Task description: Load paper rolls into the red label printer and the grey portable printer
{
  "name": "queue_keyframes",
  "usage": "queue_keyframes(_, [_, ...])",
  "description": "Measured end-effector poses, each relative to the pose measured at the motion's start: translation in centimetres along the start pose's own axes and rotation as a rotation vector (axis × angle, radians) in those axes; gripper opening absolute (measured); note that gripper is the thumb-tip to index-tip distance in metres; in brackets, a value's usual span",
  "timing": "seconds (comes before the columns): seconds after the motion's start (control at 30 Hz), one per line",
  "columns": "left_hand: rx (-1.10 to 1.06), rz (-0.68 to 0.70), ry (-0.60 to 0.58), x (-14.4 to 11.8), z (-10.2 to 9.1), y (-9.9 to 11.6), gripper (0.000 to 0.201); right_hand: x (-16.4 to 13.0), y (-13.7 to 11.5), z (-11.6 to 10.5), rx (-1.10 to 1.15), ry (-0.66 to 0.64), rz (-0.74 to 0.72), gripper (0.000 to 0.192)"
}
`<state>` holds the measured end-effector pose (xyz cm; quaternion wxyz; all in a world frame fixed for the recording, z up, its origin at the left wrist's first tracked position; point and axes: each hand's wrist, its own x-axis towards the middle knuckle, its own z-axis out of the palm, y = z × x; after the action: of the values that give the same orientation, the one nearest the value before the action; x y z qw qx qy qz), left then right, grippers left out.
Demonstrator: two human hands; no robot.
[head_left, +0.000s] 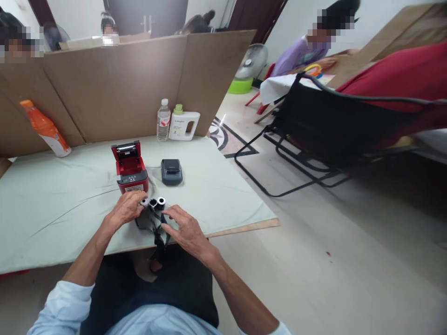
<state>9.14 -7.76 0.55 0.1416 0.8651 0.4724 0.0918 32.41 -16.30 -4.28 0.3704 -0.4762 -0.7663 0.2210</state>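
Observation:
My left hand [128, 207] is closed with its fingertips on a small white-ended paper roll [144, 203]. Beside that roll stand a black roll [152, 203] and another roll with a white end and dark side [161, 203]. Dark strips [159, 239] hang from the rolls over the table's front edge. Just right of them, my right hand [186, 230] has thumb and fingers apart, close to the strips. Behind the rolls sits a red and black label printer [132, 174] with its lid up. A dark grey boxy device [171, 172] lies to its right.
The table [80, 218] has a pale green cover. A cardboard screen [122, 88] lines its back, with an orange bottle [47, 130], a clear water bottle [163, 121] and a white jug [184, 124] before it. At right are a black folding chair [324, 125] and a seated person [296, 53].

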Motion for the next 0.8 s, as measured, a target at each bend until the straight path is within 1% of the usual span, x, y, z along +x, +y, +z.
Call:
queue_keyframes(0.13, [-0.078, -0.025, -0.016, -0.3, -0.5, -0.4, 0.033, -0.3, 0.4, -0.3, 0.066, -0.004, 0.041, 0.021])
queue_keyframes(0.23, [-0.136, -0.014, -0.028, -0.4, -0.7, -0.6, 0.043, -0.2, 0.3, -0.4, 0.112, -0.016, 0.067, 0.021])
queue_keyframes(0.33, [-0.141, -0.023, 0.004, -1.1, -1.1, -1.0, 0.051, -0.2, 0.2, -0.5, 0.142, -0.02, 0.076, 0.022])
queue_keyframes(0.4, [-0.128, -0.057, 0.01, -1.7, -1.4, -1.4, 0.048, -0.3, 0.2, -0.6, 0.15, -0.019, 0.076, 0.022])
queue_keyframes(0.53, [-0.15, -0.114, -0.025, -2.6, -1.9, -1.8, 0.037, -0.3, 0.2, -0.7, 0.16, -0.011, 0.077, 0.021])
queue_keyframes(0.67, [-0.227, -0.104, -0.042, -2.6, -1.8, -1.7, 0.032, -0.1, 0.0, -0.7, 0.17, -0.008, 0.075, 0.021])
queue_keyframes(0.8, [-0.242, -0.083, -0.042, -2.5, -1.7, -1.5, 0.032, 0.1, -0.2, -0.8, 0.177, 0.009, 0.067, 0.022])
